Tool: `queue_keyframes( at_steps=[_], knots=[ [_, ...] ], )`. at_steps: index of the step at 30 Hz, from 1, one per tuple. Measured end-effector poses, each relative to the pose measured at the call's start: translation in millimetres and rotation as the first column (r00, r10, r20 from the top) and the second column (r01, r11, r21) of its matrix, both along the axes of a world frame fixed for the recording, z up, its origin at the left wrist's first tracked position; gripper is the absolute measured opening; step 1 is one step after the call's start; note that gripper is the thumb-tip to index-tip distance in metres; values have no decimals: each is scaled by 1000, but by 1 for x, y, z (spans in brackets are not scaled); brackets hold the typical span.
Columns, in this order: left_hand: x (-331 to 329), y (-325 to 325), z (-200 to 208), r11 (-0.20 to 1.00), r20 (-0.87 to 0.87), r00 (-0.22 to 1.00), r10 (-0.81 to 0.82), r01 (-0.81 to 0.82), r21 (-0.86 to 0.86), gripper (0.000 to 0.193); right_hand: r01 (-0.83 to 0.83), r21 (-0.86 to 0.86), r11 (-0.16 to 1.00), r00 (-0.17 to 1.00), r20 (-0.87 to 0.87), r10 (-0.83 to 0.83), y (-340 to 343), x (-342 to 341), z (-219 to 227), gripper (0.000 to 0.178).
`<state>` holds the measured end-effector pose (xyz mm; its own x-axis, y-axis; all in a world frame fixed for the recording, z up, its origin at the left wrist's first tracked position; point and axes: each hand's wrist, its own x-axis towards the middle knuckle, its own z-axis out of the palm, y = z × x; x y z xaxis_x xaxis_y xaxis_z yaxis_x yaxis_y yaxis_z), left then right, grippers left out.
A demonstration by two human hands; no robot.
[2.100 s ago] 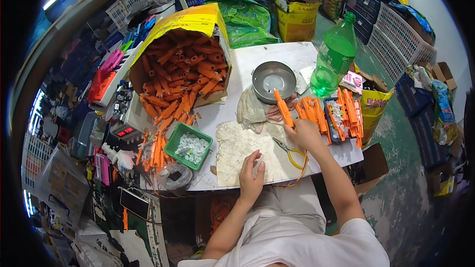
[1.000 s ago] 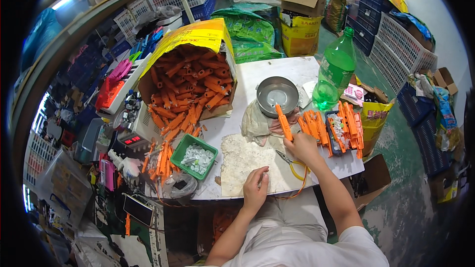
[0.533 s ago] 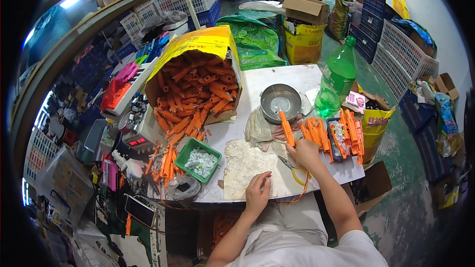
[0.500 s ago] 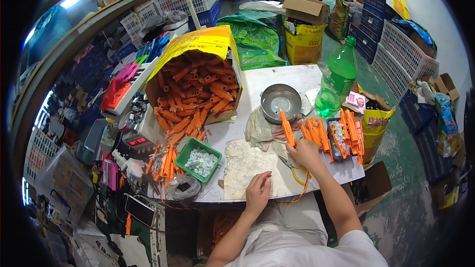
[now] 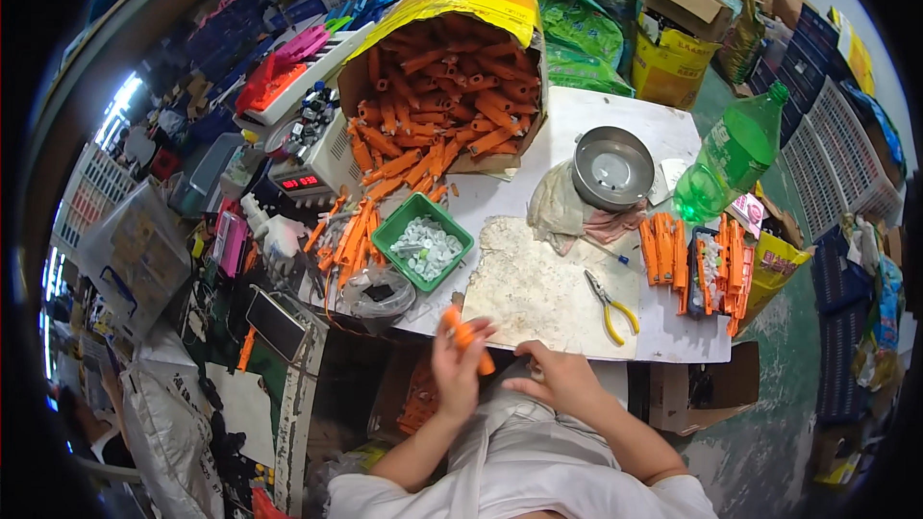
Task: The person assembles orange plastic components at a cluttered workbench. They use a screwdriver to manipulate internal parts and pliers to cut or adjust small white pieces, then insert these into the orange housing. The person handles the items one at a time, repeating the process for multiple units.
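Note:
My left hand (image 5: 456,371), just off the table's front edge, is closed around an orange plastic housing (image 5: 465,329). Beside it, my right hand (image 5: 565,383) is at the edge with thumb and forefinger apart; I make out nothing held there. On the worn board (image 5: 510,279) in front of me lie yellow-handled pliers (image 5: 611,309). Behind it, a metal bowl (image 5: 612,168) rests on a crumpled cloth (image 5: 558,207). To the left, a green tray (image 5: 423,242) holds small clear pieces. More orange housings (image 5: 663,248) are lined up on the right.
A large yellow-topped sack (image 5: 447,6) spills orange housings at the back left. A green bottle (image 5: 731,154) stands at the back right. Close to the left edge are a clear plastic bag (image 5: 378,294), a box with a red display (image 5: 303,183) and a phone (image 5: 277,323).
The orange housing has gone from my right hand to my left. My right hand has drawn back from the row of housings to the table's front edge. The view has swung left.

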<state>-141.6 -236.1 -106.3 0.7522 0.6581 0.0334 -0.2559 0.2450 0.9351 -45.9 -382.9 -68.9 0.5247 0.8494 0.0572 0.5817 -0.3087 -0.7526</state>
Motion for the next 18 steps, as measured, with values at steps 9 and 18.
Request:
queue_keyframes(
  at_steps=[9,18],
  knots=[
    [-79,72,7,18,-224,958,181,225,974,37,286,146,947,885,-419,-203,-40,0,-15,28],
    [169,232,98,-641,-91,946,310,279,715,32,382,203,902,909,-259,-326,-35,-19,10,25]
  ],
)
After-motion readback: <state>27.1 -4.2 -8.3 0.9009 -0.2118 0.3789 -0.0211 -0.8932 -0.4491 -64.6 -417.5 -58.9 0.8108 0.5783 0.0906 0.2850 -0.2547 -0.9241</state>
